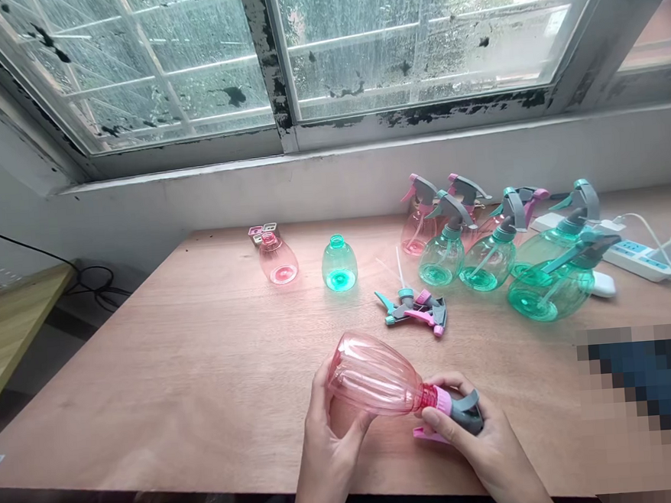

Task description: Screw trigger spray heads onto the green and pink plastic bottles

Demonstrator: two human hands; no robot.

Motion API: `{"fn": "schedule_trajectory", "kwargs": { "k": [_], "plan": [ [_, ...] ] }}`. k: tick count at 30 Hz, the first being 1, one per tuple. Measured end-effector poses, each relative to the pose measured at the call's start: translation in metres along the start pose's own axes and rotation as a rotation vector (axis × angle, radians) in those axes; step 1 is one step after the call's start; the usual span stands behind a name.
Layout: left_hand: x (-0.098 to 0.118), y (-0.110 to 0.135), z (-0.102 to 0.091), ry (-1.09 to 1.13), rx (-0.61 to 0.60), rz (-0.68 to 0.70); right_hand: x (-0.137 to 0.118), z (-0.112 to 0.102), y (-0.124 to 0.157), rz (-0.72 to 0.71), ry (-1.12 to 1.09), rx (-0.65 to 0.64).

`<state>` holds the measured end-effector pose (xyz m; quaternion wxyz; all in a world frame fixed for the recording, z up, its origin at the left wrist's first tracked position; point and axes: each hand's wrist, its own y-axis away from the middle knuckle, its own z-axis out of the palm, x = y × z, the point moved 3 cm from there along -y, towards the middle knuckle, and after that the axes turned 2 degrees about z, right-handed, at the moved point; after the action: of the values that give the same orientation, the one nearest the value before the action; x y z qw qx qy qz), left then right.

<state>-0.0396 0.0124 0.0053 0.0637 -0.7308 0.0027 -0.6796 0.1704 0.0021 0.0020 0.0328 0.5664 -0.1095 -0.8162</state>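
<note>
A clear pink spray bottle (373, 377) lies tilted over the table's near edge, its base pointing up and left. My left hand (328, 436) is wrapped around the bottle's body from below. My right hand (480, 440) is closed on its grey and pink trigger head (462, 413) at the neck. Two loose trigger heads (414, 311), one teal and one pink, lie on the wooden table (206, 368) just beyond the bottle.
A capped pink bottle (277, 259) and an open teal bottle (339, 265) stand mid-table. Several assembled pink and teal spray bottles (485, 249) cluster at the back right. A white power strip (640, 253) with cables lies far right. A blurred patch covers the lower right.
</note>
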Motion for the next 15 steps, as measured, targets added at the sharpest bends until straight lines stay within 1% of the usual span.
{"fn": "schedule_trajectory", "kwargs": {
  "k": [5, 9, 12, 15],
  "plan": [
    [0.009, 0.004, 0.002, -0.018, -0.046, -0.037, 0.001, -0.002, 0.0, -0.006, 0.005, -0.016],
    [0.013, 0.005, 0.003, 0.049, -0.019, -0.066, 0.002, -0.002, 0.0, 0.003, 0.026, -0.041],
    [0.012, 0.003, 0.003, 0.049, 0.003, -0.037, 0.001, -0.002, -0.001, 0.003, 0.017, -0.027],
    [0.008, 0.001, 0.002, -0.019, -0.004, 0.019, -0.001, -0.002, -0.001, -0.013, -0.002, -0.007]
  ]
}}
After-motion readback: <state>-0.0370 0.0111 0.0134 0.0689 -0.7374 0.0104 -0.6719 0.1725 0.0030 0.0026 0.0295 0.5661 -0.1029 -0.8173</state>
